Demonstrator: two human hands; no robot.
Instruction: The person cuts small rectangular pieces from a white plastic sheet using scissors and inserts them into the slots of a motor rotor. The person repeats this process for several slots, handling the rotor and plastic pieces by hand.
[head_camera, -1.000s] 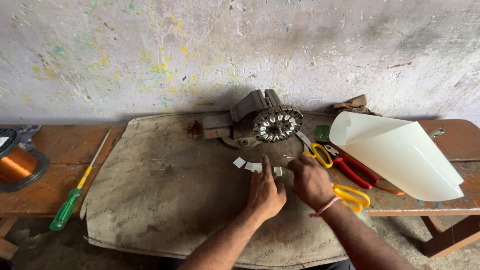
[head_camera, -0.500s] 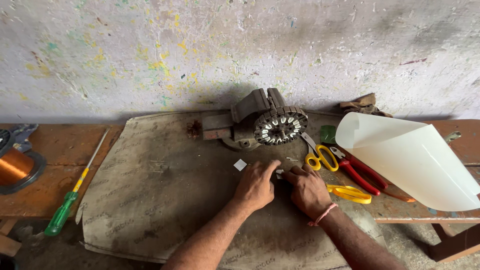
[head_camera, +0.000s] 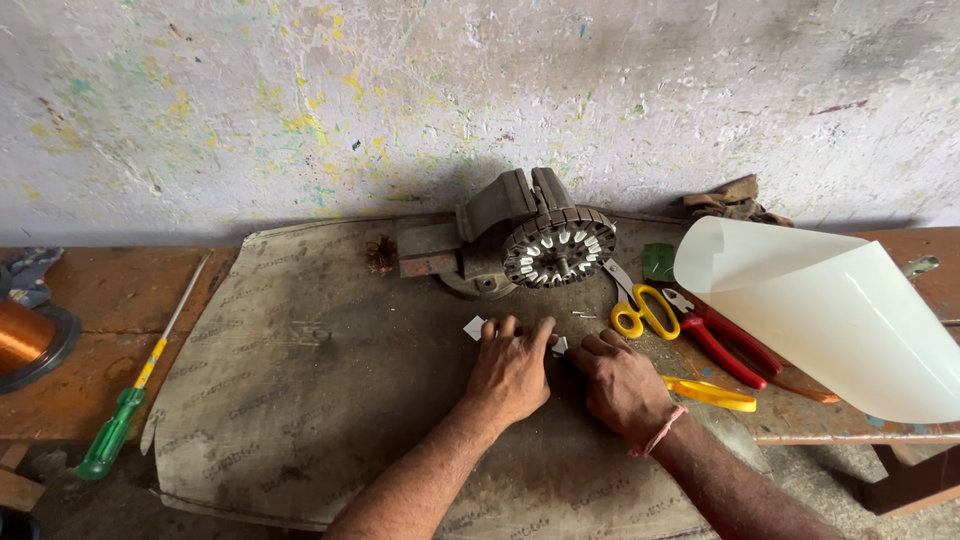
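Observation:
My left hand (head_camera: 510, 370) lies palm down on a worn brown board (head_camera: 300, 400), its fingertips beside a small white paper piece (head_camera: 473, 327). My right hand (head_camera: 620, 385) is curled just to its right, with the fingertips pinching another small white piece (head_camera: 560, 345) that peeks out between the two hands. Behind them a round motor stator (head_camera: 558, 247) with slotted teeth sits clamped in a grey vise (head_camera: 500, 205).
Yellow-handled scissors (head_camera: 640, 310), red pliers (head_camera: 725, 340) and a yellow-handled tool (head_camera: 710, 393) lie right of my hands. A curled white sheet (head_camera: 830, 310) covers the bench's right end. At the left are a green screwdriver (head_camera: 130, 400) and a copper wire spool (head_camera: 20, 340).
Both hands have closed in together over the scattered paper pieces. Three pieces showed a second ago; now one lies open and one peeks out between the hands.

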